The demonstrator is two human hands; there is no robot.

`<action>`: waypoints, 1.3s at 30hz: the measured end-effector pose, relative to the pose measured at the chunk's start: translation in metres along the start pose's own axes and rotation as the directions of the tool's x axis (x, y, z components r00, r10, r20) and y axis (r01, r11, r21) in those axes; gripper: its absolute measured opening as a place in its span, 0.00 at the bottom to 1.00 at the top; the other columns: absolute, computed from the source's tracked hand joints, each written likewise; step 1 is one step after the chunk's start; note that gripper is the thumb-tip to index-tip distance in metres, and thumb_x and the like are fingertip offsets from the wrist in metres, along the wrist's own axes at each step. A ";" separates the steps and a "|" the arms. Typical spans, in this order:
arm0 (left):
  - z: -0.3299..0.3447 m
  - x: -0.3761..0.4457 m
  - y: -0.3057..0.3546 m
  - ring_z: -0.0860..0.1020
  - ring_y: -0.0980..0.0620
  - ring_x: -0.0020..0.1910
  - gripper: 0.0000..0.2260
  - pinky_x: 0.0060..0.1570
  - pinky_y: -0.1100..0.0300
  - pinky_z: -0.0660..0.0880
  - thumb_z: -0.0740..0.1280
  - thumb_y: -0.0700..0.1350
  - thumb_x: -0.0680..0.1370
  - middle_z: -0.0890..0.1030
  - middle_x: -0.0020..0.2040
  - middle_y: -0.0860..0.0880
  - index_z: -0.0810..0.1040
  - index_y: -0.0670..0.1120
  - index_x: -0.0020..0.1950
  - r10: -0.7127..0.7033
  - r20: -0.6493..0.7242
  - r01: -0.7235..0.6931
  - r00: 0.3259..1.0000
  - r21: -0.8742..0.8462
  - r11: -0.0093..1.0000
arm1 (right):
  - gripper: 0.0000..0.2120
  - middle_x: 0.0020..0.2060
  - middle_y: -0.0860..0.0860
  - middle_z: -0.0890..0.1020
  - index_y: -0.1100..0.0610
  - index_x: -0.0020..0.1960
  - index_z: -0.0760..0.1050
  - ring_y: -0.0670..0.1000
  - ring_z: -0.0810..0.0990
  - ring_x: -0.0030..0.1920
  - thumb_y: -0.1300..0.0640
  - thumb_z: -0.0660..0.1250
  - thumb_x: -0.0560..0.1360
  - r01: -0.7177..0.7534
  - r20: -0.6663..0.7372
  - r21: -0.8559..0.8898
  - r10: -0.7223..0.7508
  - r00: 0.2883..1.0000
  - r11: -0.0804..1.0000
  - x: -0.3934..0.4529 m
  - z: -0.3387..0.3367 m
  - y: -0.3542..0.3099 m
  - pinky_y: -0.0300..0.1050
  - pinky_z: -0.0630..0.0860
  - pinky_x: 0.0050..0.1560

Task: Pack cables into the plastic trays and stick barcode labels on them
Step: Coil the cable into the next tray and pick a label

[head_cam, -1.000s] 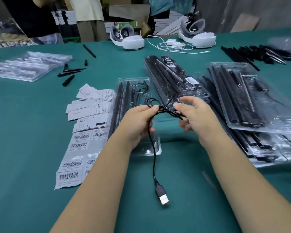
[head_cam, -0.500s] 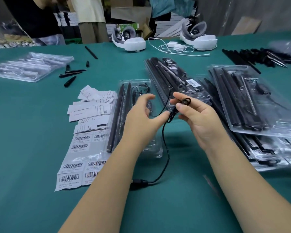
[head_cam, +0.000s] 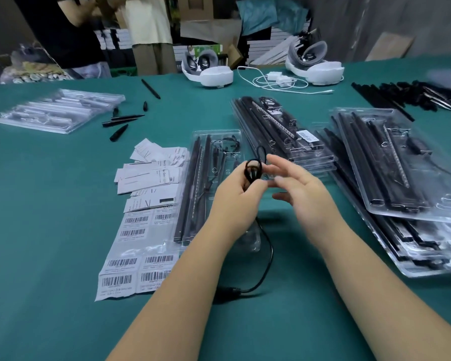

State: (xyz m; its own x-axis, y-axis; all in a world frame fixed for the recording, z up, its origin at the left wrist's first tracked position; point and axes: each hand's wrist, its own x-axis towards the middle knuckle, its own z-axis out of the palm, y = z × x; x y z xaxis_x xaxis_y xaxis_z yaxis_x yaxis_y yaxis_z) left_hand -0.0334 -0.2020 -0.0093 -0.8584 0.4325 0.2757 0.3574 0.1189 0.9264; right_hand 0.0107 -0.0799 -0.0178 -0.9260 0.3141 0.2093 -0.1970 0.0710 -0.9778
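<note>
My left hand (head_cam: 236, 198) pinches a small coil of thin black cable (head_cam: 253, 169) above the open clear plastic tray (head_cam: 214, 142), which holds long black strips. The cable's loose end trails down to the table (head_cam: 37, 204), ending in a black plug (head_cam: 228, 291) beside my left forearm. Just right of the coil, my right hand (head_cam: 301, 194) hovers with fingers spread and blurred, gripping nothing that I can see. Sheets of barcode labels (head_cam: 136, 256) lie left of the tray.
Stacks of filled trays lie at centre back (head_cam: 284, 131) and to the right (head_cam: 401, 178). Empty clear trays (head_cam: 60, 110) sit far left, loose black parts (head_cam: 123, 123) near them. Two white headsets (head_cam: 208, 71) and a white charger cable are at the back. People stand beyond the table.
The cable has been wound into a tighter coil and passed from my right hand to my left. My right hand has let go and its fingers are now spread.
</note>
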 end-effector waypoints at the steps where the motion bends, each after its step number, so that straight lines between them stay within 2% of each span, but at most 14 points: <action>1: -0.001 0.000 0.001 0.73 0.66 0.32 0.14 0.34 0.71 0.68 0.61 0.37 0.76 0.78 0.33 0.65 0.77 0.57 0.45 -0.016 0.005 0.016 1.000 -0.040 0.999 | 0.21 0.50 0.40 0.82 0.38 0.57 0.73 0.45 0.80 0.49 0.64 0.57 0.78 -0.007 -0.027 -0.045 0.006 1.000 0.999 0.001 -0.001 0.002 0.37 0.74 0.47; 3: -0.005 -0.001 0.005 0.73 0.65 0.28 0.15 0.32 0.68 0.69 0.60 0.32 0.74 0.77 0.31 0.64 0.77 0.52 0.45 -0.045 0.072 0.053 0.996 -0.122 0.991 | 0.24 0.49 0.40 0.81 0.38 0.60 0.67 0.42 0.80 0.45 0.67 0.57 0.78 -0.006 -0.024 -0.120 0.003 1.000 0.993 0.001 -0.001 0.006 0.34 0.73 0.45; 6: -0.014 -0.007 0.013 0.70 0.62 0.26 0.10 0.27 0.70 0.67 0.60 0.33 0.66 0.78 0.32 0.58 0.76 0.46 0.36 -0.029 0.363 0.100 0.931 -0.177 0.979 | 0.21 0.46 0.42 0.79 0.40 0.61 0.68 0.39 0.77 0.42 0.65 0.60 0.79 -0.011 0.007 -0.130 0.012 1.000 0.991 0.000 0.002 0.007 0.31 0.71 0.46; 9: -0.022 -0.007 0.013 0.69 0.56 0.30 0.06 0.31 0.62 0.72 0.60 0.38 0.60 0.72 0.27 0.55 0.74 0.49 0.28 -0.032 0.501 0.121 0.865 -0.145 0.982 | 0.14 0.45 0.43 0.75 0.38 0.49 0.75 0.41 0.75 0.47 0.59 0.61 0.79 0.027 -0.060 -0.308 -0.047 0.997 0.951 0.001 0.001 0.005 0.35 0.71 0.53; 12: -0.023 -0.004 0.012 0.71 0.54 0.29 0.05 0.51 0.40 0.75 0.63 0.48 0.61 0.70 0.26 0.54 0.72 0.49 0.25 -0.079 0.449 0.169 0.890 -0.164 0.972 | 0.12 0.46 0.43 0.76 0.42 0.41 0.77 0.39 0.74 0.47 0.57 0.62 0.78 0.002 -0.132 -0.290 -0.042 0.990 0.957 0.000 0.001 0.001 0.41 0.70 0.56; 13: -0.023 -0.004 0.012 0.73 0.53 0.28 0.10 0.51 0.46 0.77 0.64 0.52 0.62 0.68 0.26 0.53 0.70 0.50 0.24 -0.108 0.408 0.185 0.906 -0.153 0.971 | 0.12 0.46 0.44 0.77 0.44 0.40 0.77 0.40 0.75 0.47 0.57 0.62 0.78 -0.014 -0.134 -0.224 -0.016 0.991 0.975 0.000 0.001 0.000 0.41 0.70 0.56; 15: -0.024 0.000 0.011 0.76 0.50 0.26 0.20 0.37 0.65 0.75 0.65 0.62 0.65 0.66 0.25 0.52 0.66 0.50 0.22 -0.178 0.282 0.201 0.943 -0.055 0.978 | 0.11 0.42 0.43 0.81 0.49 0.41 0.77 0.42 0.77 0.45 0.58 0.61 0.79 0.003 -0.088 -0.064 -0.008 0.996 0.998 0.000 0.000 -0.002 0.41 0.70 0.53; 17: -0.026 0.004 0.006 0.71 0.51 0.23 0.23 0.25 0.66 0.70 0.67 0.65 0.67 0.66 0.25 0.52 0.68 0.50 0.23 -0.260 0.182 0.265 0.948 -0.004 0.964 | 0.10 0.33 0.44 0.80 0.52 0.40 0.76 0.44 0.77 0.39 0.60 0.61 0.79 0.055 -0.016 0.057 -0.054 0.998 0.997 0.000 -0.002 -0.003 0.40 0.71 0.48; 22: -0.033 0.004 0.005 0.63 0.57 0.23 0.11 0.23 0.65 0.63 0.68 0.57 0.73 0.64 0.25 0.57 0.80 0.53 0.34 -0.249 0.368 0.309 0.896 -0.111 0.945 | 0.04 0.27 0.43 0.73 0.51 0.41 0.77 0.43 0.68 0.31 0.58 0.66 0.74 0.084 0.032 0.104 -0.087 0.996 0.991 -0.002 -0.001 0.000 0.33 0.68 0.37; 26: -0.032 -0.001 0.011 0.63 0.57 0.22 0.10 0.23 0.67 0.64 0.67 0.53 0.77 0.63 0.23 0.57 0.81 0.49 0.40 -0.319 0.505 0.214 0.802 0.255 0.943 | 0.08 0.32 0.43 0.75 0.50 0.45 0.79 0.43 0.72 0.34 0.61 0.64 0.71 0.071 0.056 0.231 -0.086 0.995 0.970 -0.002 0.000 -0.002 0.35 0.71 0.41; 29: -0.016 -0.005 0.012 0.68 0.55 0.25 0.15 0.28 0.60 0.63 0.64 0.53 0.78 0.69 0.26 0.55 0.74 0.44 0.38 -0.308 0.390 0.061 0.868 0.530 0.845 | 0.10 0.33 0.40 0.75 0.49 0.47 0.78 0.41 0.72 0.35 0.61 0.62 0.72 0.102 0.117 0.121 -0.116 0.986 0.987 -0.007 0.003 -0.004 0.31 0.71 0.42; 31: -0.007 -0.009 0.011 0.70 0.55 0.31 0.13 0.29 0.58 0.62 0.62 0.53 0.78 0.72 0.32 0.54 0.67 0.51 0.36 -0.198 0.259 -0.010 0.945 0.631 0.776 | 0.10 0.33 0.40 0.75 0.51 0.49 0.77 0.40 0.73 0.36 0.64 0.61 0.75 0.121 0.106 0.090 -0.130 0.986 0.989 -0.008 0.004 -0.006 0.31 0.71 0.42; 34: -0.004 -0.011 0.010 0.72 0.57 0.35 0.10 0.30 0.61 0.63 0.59 0.53 0.79 0.74 0.35 0.55 0.66 0.55 0.38 -0.082 0.146 -0.020 0.986 0.591 0.806 | 0.13 0.35 0.45 0.77 0.54 0.49 0.75 0.41 0.75 0.37 0.70 0.59 0.77 0.100 0.039 0.145 -0.106 0.994 0.984 -0.009 0.006 -0.010 0.32 0.73 0.43; 39: -0.007 -0.003 0.001 0.72 0.59 0.36 0.06 0.31 0.65 0.63 0.62 0.44 0.77 0.76 0.36 0.55 0.73 0.52 0.41 -0.096 0.019 0.078 0.995 0.436 0.896 | 0.17 0.42 0.50 0.80 0.53 0.49 0.76 0.40 0.79 0.39 0.72 0.56 0.77 0.122 -0.010 0.033 -0.122 0.993 0.992 -0.014 0.016 -0.013 0.31 0.73 0.46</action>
State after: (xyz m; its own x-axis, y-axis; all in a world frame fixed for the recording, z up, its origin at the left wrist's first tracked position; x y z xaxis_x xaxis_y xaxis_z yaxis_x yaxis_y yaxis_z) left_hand -0.0334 -0.2093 -0.0072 -0.8814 0.4364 0.1807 0.4142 0.5300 0.7399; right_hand 0.0209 -0.0999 -0.0082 -0.8918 0.3131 0.3267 -0.3189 0.0773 -0.9446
